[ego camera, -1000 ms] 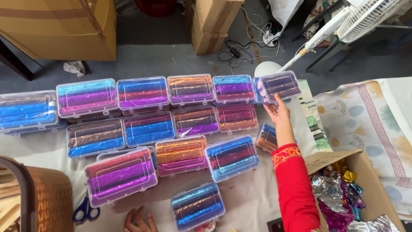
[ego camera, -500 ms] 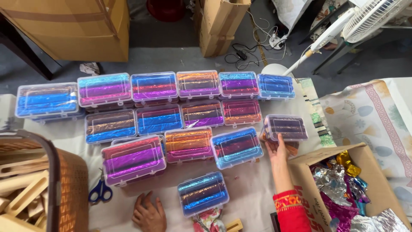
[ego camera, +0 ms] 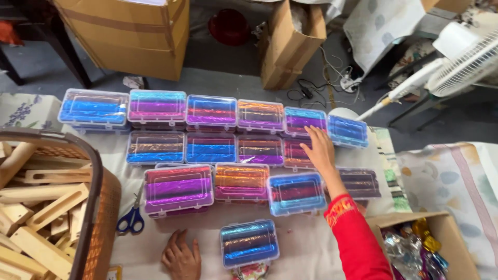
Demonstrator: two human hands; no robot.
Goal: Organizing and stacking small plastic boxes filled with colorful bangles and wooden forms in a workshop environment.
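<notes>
Right hand: the right hand (ego camera: 319,150) reaches up from the lower right of the frame, red sleeve (ego camera: 355,241) behind it, fingers spread and flat, palm down; it grips nothing.
Touched box: the palm lies on a clear plastic box with pink and red foil (ego camera: 294,153) in the middle row, right of centre; the fingertips reach the lower edge of the purple and blue box (ego camera: 302,120) in the row above.
Box axis: the touched box lies flat, lid up, its long axis running left to right across the frame, like its neighbours; the forearm crosses it almost at a right angle.
Near the wrist: a blue-rimmed box (ego camera: 296,193) sits just left of the forearm, a dark purple box (ego camera: 360,182) just right of it.
Left hand: the left hand (ego camera: 181,256) rests at the bottom edge, left of centre, fingers loosely curled on the white cloth (ego camera: 311,243), holding nothing.
Nearest to the left hand: a lone blue box (ego camera: 249,242) just to its right, not touching; scissors with blue handles (ego camera: 131,219) to its left.
Surroundings: a woven basket of wooden blocks (ego camera: 98,207) at lower left, a cardboard carton of foil-wrapped pieces (ego camera: 446,228) at lower right.
</notes>
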